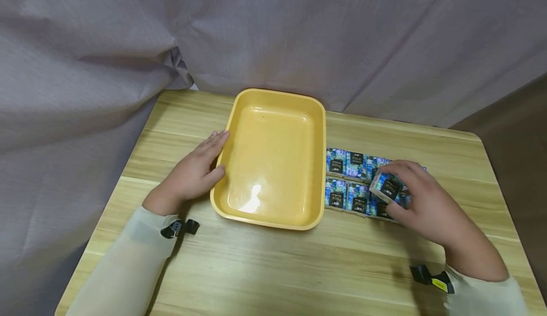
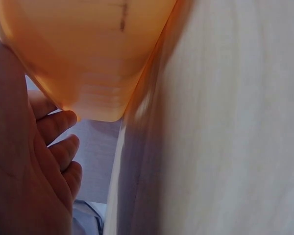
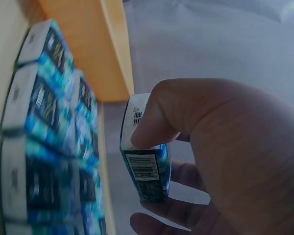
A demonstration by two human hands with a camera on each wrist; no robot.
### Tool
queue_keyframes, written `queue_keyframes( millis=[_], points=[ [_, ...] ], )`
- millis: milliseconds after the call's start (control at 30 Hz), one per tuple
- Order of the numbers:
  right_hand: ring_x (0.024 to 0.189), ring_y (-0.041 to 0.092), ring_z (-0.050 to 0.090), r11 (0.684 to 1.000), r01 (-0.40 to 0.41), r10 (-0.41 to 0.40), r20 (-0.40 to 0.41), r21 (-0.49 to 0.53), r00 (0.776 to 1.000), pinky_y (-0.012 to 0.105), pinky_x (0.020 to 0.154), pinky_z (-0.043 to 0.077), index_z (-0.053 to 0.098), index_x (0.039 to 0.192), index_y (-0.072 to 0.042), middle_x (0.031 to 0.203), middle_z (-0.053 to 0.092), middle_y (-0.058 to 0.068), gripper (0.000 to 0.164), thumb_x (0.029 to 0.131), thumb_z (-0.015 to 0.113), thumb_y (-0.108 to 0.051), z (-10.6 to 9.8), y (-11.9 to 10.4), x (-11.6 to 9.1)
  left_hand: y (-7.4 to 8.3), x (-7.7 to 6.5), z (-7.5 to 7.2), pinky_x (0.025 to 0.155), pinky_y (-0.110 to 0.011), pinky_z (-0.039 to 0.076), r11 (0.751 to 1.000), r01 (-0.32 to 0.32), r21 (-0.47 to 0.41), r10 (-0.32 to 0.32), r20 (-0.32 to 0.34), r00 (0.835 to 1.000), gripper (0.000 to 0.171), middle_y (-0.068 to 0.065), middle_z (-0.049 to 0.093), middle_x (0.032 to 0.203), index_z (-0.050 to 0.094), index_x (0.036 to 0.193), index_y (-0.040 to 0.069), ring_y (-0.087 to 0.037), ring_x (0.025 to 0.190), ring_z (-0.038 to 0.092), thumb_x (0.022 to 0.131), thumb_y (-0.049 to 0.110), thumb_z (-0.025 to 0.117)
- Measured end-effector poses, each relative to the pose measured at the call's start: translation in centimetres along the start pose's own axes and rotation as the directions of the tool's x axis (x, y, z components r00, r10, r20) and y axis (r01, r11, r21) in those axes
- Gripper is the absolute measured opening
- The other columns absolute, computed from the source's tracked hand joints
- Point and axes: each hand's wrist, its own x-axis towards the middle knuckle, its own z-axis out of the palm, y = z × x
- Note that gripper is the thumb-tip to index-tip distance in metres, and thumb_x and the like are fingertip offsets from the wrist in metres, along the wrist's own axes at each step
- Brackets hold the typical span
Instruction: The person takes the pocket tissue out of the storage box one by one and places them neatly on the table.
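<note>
A yellow plastic tray (image 1: 273, 164) lies on the wooden table. At its left side my left hand (image 1: 194, 171) rests, fingers fairly straight along the rim and thumb on the edge; the left wrist view shows the fingertips (image 2: 66, 120) right at the tray's rim. My right hand (image 1: 420, 199) pinches a small blue patterned box (image 3: 146, 161) between thumb and fingers, raised over other boxes of the same kind. Those boxes (image 1: 358, 197) lie in two rows right of the tray, several in each, their right end partly hidden by my hand.
The wooden tabletop (image 1: 265, 268) stretches in front of the tray and boxes. A grey curtain (image 1: 273, 31) hangs behind the table and along its left side. Black straps (image 1: 173, 229) sit on both wrists, over light sleeves.
</note>
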Motion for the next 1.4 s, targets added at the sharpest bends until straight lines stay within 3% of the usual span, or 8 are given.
queue_keyframes(
  millis=[33, 100, 200, 233, 600, 1033, 1267, 1400],
  points=[
    [0.079, 0.012, 0.063, 1.0, -0.006, 0.006, 0.001, -0.005, 1.0, 0.029, 0.061, 0.047, 0.06, 0.154, -0.011, 0.159, 0.054, 0.022, 0.076, 0.083, 0.084, 0.001, 0.0, 0.3, -0.3, 0.0, 0.0, 0.0, 0.143, -0.057, 0.025, 1.0, -0.001, 0.0, 0.001, 0.002, 1.0, 0.08, -0.007, 0.027, 0.188, 0.021, 0.182, 0.017, -0.034, 0.176, 0.022, 0.11, 0.031, 0.056],
    [0.06, 0.002, 0.046, 1.0, -0.025, 0.025, 0.015, 0.006, 1.0, 0.026, 0.054, 0.039, 0.058, 0.156, -0.011, 0.16, 0.052, 0.022, 0.077, 0.084, 0.083, 0.002, -0.1, 0.8, -1.0, 0.0, 0.0, 0.0, 0.143, -0.057, 0.025, 1.0, -0.001, -0.001, 0.001, 0.003, 1.0, 0.08, -0.008, 0.027, 0.187, 0.022, 0.182, 0.017, -0.034, 0.176, 0.022, 0.11, 0.032, 0.056],
    [0.053, -0.001, 0.036, 0.999, -0.047, 0.047, 0.021, 0.008, 0.999, 0.025, 0.049, 0.035, 0.056, 0.157, -0.009, 0.161, 0.05, 0.026, 0.078, 0.084, 0.082, 0.004, -0.2, 1.6, -2.0, 0.0, 0.0, 0.0, 0.143, -0.056, 0.024, 1.0, -0.003, -0.002, 0.003, 0.004, 1.0, 0.08, -0.008, 0.027, 0.188, 0.022, 0.182, 0.017, -0.034, 0.176, 0.022, 0.11, 0.032, 0.056],
    [0.05, -0.003, 0.027, 0.998, -0.054, 0.053, 0.024, 0.014, 0.998, 0.024, 0.047, 0.031, 0.055, 0.157, -0.008, 0.162, 0.049, 0.027, 0.079, 0.085, 0.082, 0.005, -0.2, 1.8, -2.2, 0.0, 0.0, 0.0, 0.143, -0.056, 0.024, 1.0, -0.004, -0.004, 0.004, 0.004, 1.0, 0.081, -0.008, 0.027, 0.188, 0.022, 0.182, 0.017, -0.034, 0.176, 0.022, 0.11, 0.032, 0.056],
    [0.048, -0.003, 0.027, 0.994, -0.106, 0.105, 0.07, -0.001, 0.992, 0.024, 0.047, 0.032, 0.051, 0.162, -0.006, 0.163, 0.05, 0.029, 0.084, 0.085, 0.082, 0.008, -0.4, 4.8, -4.5, -0.2, 0.1, 0.2, 0.143, -0.056, 0.024, 1.0, -0.005, -0.014, 0.005, -0.001, 1.0, 0.08, -0.006, 0.027, 0.188, 0.021, 0.182, 0.019, -0.033, 0.176, 0.022, 0.111, 0.031, 0.056],
    [0.045, -0.003, 0.024, 0.991, -0.106, 0.111, 0.059, -0.083, 0.992, 0.025, 0.06, 0.028, 0.048, 0.166, -0.006, 0.153, 0.058, 0.034, 0.095, 0.081, 0.088, 0.008, -0.4, 7.0, -6.6, -0.1, 0.0, 0.1, 0.143, -0.056, 0.024, 1.0, 0.006, -0.012, -0.006, 0.004, 1.0, 0.08, -0.004, 0.026, 0.188, 0.02, 0.182, 0.02, -0.032, 0.176, 0.021, 0.111, 0.032, 0.055],
    [0.044, -0.003, 0.022, 0.987, -0.155, 0.158, 0.101, -0.039, 0.982, 0.024, 0.042, 0.029, 0.043, 0.17, -0.006, 0.152, 0.055, 0.038, 0.097, 0.083, 0.081, 0.015, -0.2, 8.2, -7.8, -0.3, 0.0, 0.2, 0.143, -0.056, 0.024, 1.0, 0.007, -0.015, -0.007, 0.002, 1.0, 0.08, -0.004, 0.027, 0.188, 0.021, 0.182, 0.021, -0.031, 0.176, 0.022, 0.111, 0.033, 0.055],
    [0.044, -0.002, 0.021, 0.983, -0.178, 0.182, 0.122, -0.041, 0.976, 0.024, 0.04, 0.03, 0.041, 0.171, -0.008, 0.151, 0.055, 0.037, 0.099, 0.083, 0.078, 0.016, 0.0, 9.0, -8.4, -0.4, 0.0, 0.3, 0.143, -0.056, 0.024, 1.0, 0.003, -0.014, -0.003, 0.001, 1.0, 0.08, -0.004, 0.027, 0.188, 0.02, 0.182, 0.021, -0.032, 0.176, 0.022, 0.111, 0.034, 0.054]
  ],
)
